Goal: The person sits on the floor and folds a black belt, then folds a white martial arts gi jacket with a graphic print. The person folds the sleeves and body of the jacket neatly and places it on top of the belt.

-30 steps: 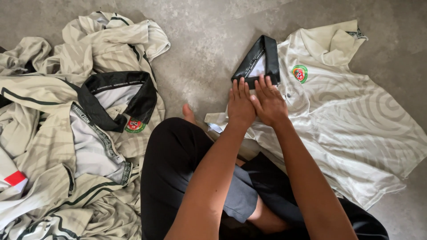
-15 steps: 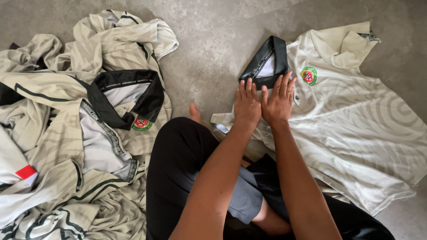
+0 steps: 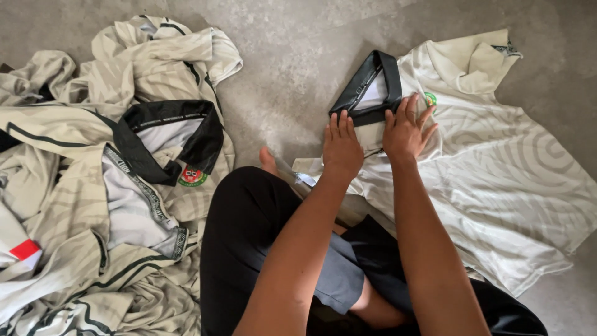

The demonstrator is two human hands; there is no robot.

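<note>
Two hands pressed flat, side by side, on a cream shirt [image 3: 472, 168] spread on the grey floor [image 3: 292, 68]: left hand [image 3: 341, 146] just below the black collar [image 3: 367, 93], right hand [image 3: 407, 127] beside it, fingertips at the round chest badge [image 3: 430, 98]. Neither grip clenched; both released, palms down, fingers straight, grasping nothing. Shirt lying front-up to the right of the crossed legs in black trousers [image 3: 255, 236], collar pointing away, one sleeve [image 3: 479, 59] folded up at the top.

To smooth well, by judgement: keep palms flat, push outward from the collar toward the hem, hold the collar square, avoid dragging cloth into new creases on the rough floor.

Hard to make out: near edge of the shirt hidden under the forearms and knee; small white tag or scrap [image 3: 306, 179] by the bare toe [image 3: 267, 160] not identifiable. Pile of similar striped shirts [image 3: 93, 186] at left tangled and cut off by the frame edge, number not countable. Badge mostly covered by the fingers. Red patch [image 3: 25, 249] at far left partly cut off.
</note>
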